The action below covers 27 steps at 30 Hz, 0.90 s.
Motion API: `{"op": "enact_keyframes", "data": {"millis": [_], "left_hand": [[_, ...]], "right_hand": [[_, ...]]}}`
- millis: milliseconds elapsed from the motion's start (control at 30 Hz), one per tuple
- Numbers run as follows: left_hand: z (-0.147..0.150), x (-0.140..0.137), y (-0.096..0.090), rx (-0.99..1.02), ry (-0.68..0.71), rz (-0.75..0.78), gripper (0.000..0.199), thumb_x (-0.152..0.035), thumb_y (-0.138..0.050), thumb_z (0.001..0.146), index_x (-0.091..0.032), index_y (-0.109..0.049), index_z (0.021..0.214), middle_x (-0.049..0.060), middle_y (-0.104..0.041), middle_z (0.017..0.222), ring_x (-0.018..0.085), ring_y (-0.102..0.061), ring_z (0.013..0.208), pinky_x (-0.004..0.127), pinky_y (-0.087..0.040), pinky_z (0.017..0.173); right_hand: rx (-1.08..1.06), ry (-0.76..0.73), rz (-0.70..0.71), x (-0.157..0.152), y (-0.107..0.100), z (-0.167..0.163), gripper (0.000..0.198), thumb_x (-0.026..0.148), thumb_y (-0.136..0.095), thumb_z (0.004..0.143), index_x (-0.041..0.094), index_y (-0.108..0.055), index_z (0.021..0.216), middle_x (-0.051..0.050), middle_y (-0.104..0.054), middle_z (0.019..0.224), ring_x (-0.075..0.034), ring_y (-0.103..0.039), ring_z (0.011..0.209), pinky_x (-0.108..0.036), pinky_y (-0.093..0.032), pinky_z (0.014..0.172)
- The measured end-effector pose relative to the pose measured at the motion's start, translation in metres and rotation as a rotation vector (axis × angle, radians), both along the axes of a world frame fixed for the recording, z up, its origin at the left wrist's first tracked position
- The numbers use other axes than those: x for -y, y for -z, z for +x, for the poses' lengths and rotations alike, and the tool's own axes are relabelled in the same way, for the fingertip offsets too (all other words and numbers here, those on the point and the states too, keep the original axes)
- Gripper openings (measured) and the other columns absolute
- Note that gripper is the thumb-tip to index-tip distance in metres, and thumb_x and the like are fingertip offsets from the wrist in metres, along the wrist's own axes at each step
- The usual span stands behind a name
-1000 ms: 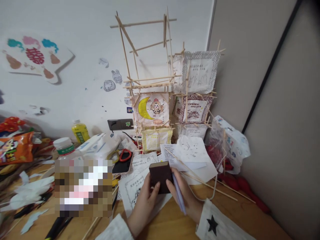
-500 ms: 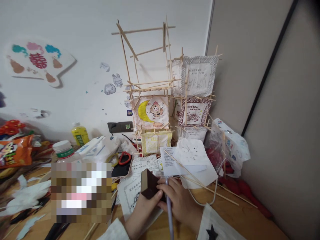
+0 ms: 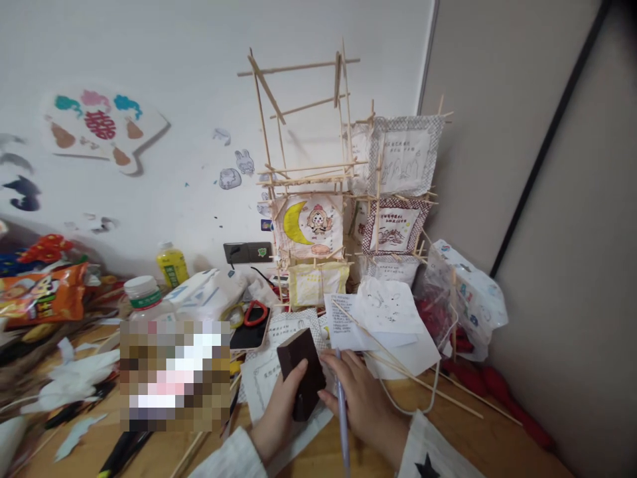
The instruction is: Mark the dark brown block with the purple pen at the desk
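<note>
My left hand (image 3: 279,413) is closed around a dark brown box (image 3: 304,380), thumb across its broad face, and holds it tilted above the papers. A slim light purple pen (image 3: 342,415) rests between the fingers of my right hand (image 3: 359,392), its lower end pointing back toward me. The right fingertips are by the box's right edge; whether they touch it I cannot tell. Beneath the box lies a sheet with writing and a patterned border (image 3: 263,380). Just beyond are a printed sheet (image 3: 342,325) and a white paper with faint drawn marks (image 3: 385,307).
Behind the papers stands a stick frame (image 3: 298,174) with decorated panels. Loose sticks (image 3: 423,377) and a white cable (image 3: 413,410) lie at right, near a clear plastic bag (image 3: 468,299). Red-handled scissors (image 3: 255,313), a bottle (image 3: 144,295) and an orange snack bag (image 3: 47,292) are left.
The brown box has turned so its broad face shows. My right fingers have shifted off its face toward its right edge, pen still in hand. The whole view has swung slightly left.
</note>
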State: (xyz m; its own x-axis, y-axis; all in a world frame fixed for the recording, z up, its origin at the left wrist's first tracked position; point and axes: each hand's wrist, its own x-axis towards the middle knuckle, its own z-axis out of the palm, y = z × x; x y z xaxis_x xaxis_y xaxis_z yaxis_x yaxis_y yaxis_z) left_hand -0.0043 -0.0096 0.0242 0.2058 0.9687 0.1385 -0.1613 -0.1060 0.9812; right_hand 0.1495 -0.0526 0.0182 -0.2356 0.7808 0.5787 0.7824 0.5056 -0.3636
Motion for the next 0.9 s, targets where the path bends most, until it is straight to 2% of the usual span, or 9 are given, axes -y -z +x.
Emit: {"op": "enact_keyframes", "data": {"millis": [133, 267, 400, 500, 600, 700, 800, 833, 900], "left_hand": [[-0.005, -0.008, 0.002, -0.284, 0.063, 0.289, 0.057, -0.05, -0.059, 0.077, -0.014, -0.051, 0.121, 0.014, -0.056, 0.125, 0.03, -0.049, 0.119, 0.045, -0.033, 0.104], [-0.011, -0.005, -0.01, -0.593, 0.045, 0.483, 0.067, -0.047, -0.059, 0.08, -0.009, -0.04, 0.132, 0.02, -0.048, 0.131, 0.031, -0.044, 0.122, 0.046, -0.032, 0.104], [-0.019, 0.005, -0.029, -0.825, 0.055, 0.54, 0.071, -0.052, -0.057, 0.08, -0.008, -0.039, 0.133, 0.022, -0.044, 0.132, 0.033, -0.042, 0.123, 0.047, -0.031, 0.104], [-0.027, 0.011, -0.036, -0.898, 0.104, 0.565, 0.069, -0.056, -0.053, 0.082, -0.009, -0.043, 0.131, 0.021, -0.046, 0.13, 0.033, -0.044, 0.12, 0.047, -0.033, 0.103], [-0.034, 0.015, -0.036, -0.885, 0.165, 0.53, 0.068, -0.052, -0.055, 0.081, -0.009, -0.041, 0.132, 0.021, -0.049, 0.129, 0.033, -0.046, 0.119, 0.046, -0.035, 0.102], [-0.042, 0.013, -0.038, -0.814, 0.037, 0.442, 0.068, -0.045, -0.053, 0.082, -0.008, -0.034, 0.136, 0.021, -0.047, 0.132, 0.032, -0.045, 0.122, 0.045, -0.035, 0.102], [-0.054, 0.004, -0.044, -0.808, -0.126, 0.378, 0.059, -0.034, -0.043, 0.085, -0.009, -0.028, 0.137, 0.019, -0.055, 0.122, 0.027, -0.059, 0.104, 0.041, -0.046, 0.09], [-0.059, 0.0, -0.045, -0.849, -0.157, 0.401, 0.055, -0.03, -0.04, 0.085, -0.009, -0.031, 0.135, 0.017, -0.057, 0.117, 0.025, -0.062, 0.097, 0.039, -0.049, 0.085], [-0.066, -0.007, -0.047, -0.954, -0.214, 0.511, 0.045, -0.025, -0.039, 0.083, -0.011, -0.044, 0.126, 0.016, -0.056, 0.119, 0.027, -0.058, 0.105, 0.042, -0.045, 0.092]], "right_hand": [[-0.051, 0.069, 0.083, -0.002, 0.003, 0.001, 0.043, 0.012, -0.054, 0.08, 0.019, -0.048, 0.122, -0.012, -0.06, 0.105, -0.027, -0.057, 0.097, -0.043, -0.05, 0.081], [-0.175, 0.151, 0.266, -0.007, 0.009, 0.008, 0.034, 0.009, -0.044, 0.084, 0.019, -0.049, 0.116, -0.011, -0.062, 0.1, -0.025, -0.06, 0.092, -0.042, -0.052, 0.078], [-0.232, 0.184, 0.28, -0.012, 0.02, 0.014, 0.033, 0.012, -0.044, 0.085, 0.018, -0.048, 0.117, -0.012, -0.061, 0.104, -0.026, -0.06, 0.093, -0.044, -0.052, 0.078], [-0.212, 0.089, 0.239, -0.013, 0.027, 0.016, 0.036, 0.01, -0.044, 0.084, 0.02, -0.05, 0.118, -0.011, -0.061, 0.104, -0.025, -0.059, 0.096, -0.044, -0.051, 0.082], [-0.17, -0.01, 0.199, -0.012, 0.027, 0.014, 0.043, 0.006, -0.044, 0.082, 0.021, -0.048, 0.122, -0.01, -0.061, 0.107, -0.025, -0.058, 0.1, -0.043, -0.05, 0.085], [-0.124, -0.058, 0.116, -0.008, 0.023, 0.01, 0.047, 0.003, -0.043, 0.081, 0.022, -0.047, 0.123, -0.009, -0.059, 0.111, -0.024, -0.055, 0.105, -0.043, -0.047, 0.089], [-0.086, -0.043, 0.034, -0.007, 0.019, 0.006, 0.043, 0.002, -0.043, 0.081, 0.021, -0.049, 0.12, -0.009, -0.06, 0.106, -0.023, -0.056, 0.1, -0.041, -0.047, 0.087], [-0.079, -0.023, 0.019, -0.007, 0.018, 0.005, 0.043, 0.002, -0.042, 0.081, 0.019, -0.05, 0.119, -0.009, -0.06, 0.105, -0.023, -0.056, 0.099, -0.04, -0.046, 0.087], [-0.067, 0.029, -0.005, -0.008, 0.016, 0.004, 0.043, 0.0, -0.041, 0.079, 0.015, -0.051, 0.118, -0.011, -0.061, 0.106, -0.024, -0.056, 0.1, -0.04, -0.045, 0.087]]}}
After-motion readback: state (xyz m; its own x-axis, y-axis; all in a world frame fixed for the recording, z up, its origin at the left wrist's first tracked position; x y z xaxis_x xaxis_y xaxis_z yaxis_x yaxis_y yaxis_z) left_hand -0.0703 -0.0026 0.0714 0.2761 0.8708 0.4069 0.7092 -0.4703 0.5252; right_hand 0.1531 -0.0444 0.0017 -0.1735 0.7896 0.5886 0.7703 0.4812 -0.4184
